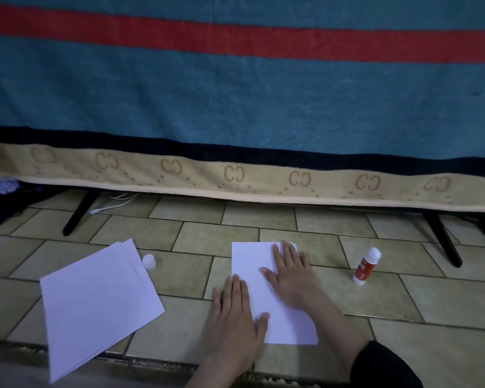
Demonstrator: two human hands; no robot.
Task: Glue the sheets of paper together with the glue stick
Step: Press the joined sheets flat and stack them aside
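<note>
A white sheet of paper (252,264) lies flat on the tiled floor in the middle. My left hand (235,317) presses flat on its lower left edge, fingers straight. My right hand (291,273) lies flat on its upper right part, fingers spread. A red and white glue stick (366,266) stands upright on the floor to the right of the sheet, apart from both hands. Its white cap (149,261) sits on the floor beside a stack of white sheets (95,303) at the left.
A bed draped in a blue blanket (235,93) with a red stripe and beige border fills the back. Black bed legs (80,212) (442,239) stand on the floor at left and right. Dark clothes (3,197) and a white cable (109,205) lie under the bed.
</note>
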